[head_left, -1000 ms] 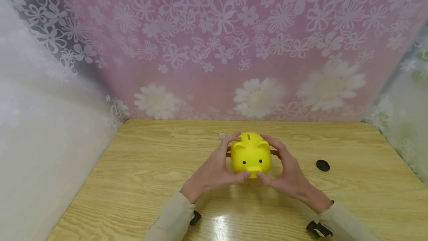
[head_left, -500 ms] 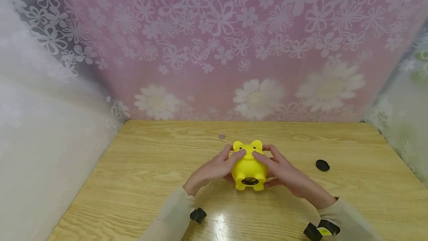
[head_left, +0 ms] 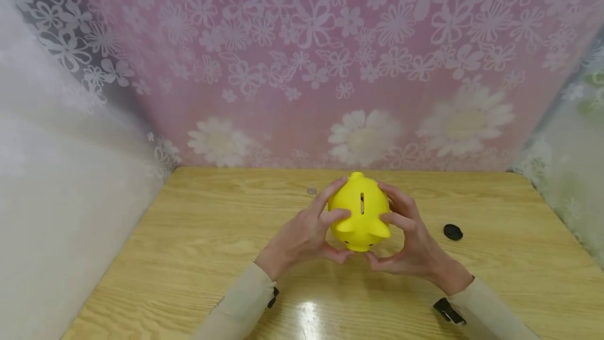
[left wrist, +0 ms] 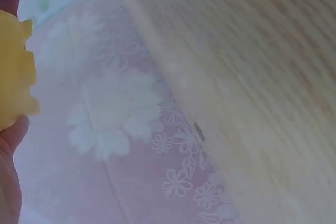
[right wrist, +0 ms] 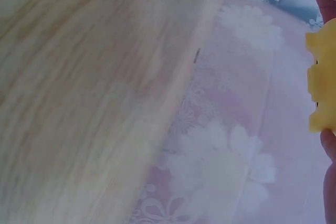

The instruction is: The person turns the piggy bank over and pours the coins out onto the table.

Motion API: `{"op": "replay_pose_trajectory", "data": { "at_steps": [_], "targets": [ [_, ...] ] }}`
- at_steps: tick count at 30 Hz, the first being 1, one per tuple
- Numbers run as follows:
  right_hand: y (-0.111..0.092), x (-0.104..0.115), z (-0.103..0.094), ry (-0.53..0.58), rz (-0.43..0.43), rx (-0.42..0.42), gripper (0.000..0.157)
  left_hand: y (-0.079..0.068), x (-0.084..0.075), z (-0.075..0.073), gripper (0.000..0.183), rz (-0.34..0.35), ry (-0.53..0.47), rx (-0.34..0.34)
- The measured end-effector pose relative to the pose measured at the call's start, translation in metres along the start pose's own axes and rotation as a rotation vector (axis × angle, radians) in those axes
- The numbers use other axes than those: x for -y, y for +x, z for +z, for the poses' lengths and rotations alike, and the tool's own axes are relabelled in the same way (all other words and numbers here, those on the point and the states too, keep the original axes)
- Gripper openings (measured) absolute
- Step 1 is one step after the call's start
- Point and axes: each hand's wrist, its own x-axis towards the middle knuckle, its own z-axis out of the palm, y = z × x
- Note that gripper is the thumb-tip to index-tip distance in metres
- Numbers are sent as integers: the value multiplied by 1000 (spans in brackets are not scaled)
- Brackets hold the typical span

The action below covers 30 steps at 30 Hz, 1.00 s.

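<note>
A yellow piggy bank (head_left: 346, 209) is held between both hands above the table, its coin slot facing up toward the head camera and its snout toward the person. The left hand (head_left: 302, 237) grips its left side, thumb near the snout and fingers along the body. On the other side the right hand (head_left: 417, 248) grips it in the same way. Part of the piggy bank (left wrist: 13, 72) shows at the left edge of the left wrist view. Its stubby feet stand out at the right edge of the right wrist view, on the piggy bank (right wrist: 324, 87).
A small coin (head_left: 312, 191) lies on the wooden table (head_left: 212, 235) behind the left hand. To the right of the hands lies a round black cap (head_left: 453, 232). A pink flowered cloth (head_left: 283, 56) hangs behind the table's far edge.
Both hands tipped the piggy bank back to show its underside with a dark round opening, then rolled it forward and raised it, so the slot on top now shows. Coin and cap stayed put.
</note>
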Motion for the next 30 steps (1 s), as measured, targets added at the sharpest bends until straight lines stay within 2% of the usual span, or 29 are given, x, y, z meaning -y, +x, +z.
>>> {"op": "replay_pose_trajectory", "data": {
  "at_steps": [2,6,16,23,26,30],
  "targets": [
    [1,1,0,-4,-18,13,59,-1,1,0,93,19,37,-8],
    [0,2,1,-13,-16,35,59,-4,1,3,87,1,31,7],
    [-7,-2,3,-37,29,45,65,-7,3,7,92,-40,-30,16],
    [-13,-3,5,-39,88,30,72,-9,4,8,96,-73,-122,29],
    [-15,0,5,-15,191,35,77,-11,2,8,93,-148,-184,51],
    [-17,8,5,43,398,53,79,-13,-2,9,89,-333,-283,110]
  ]
}}
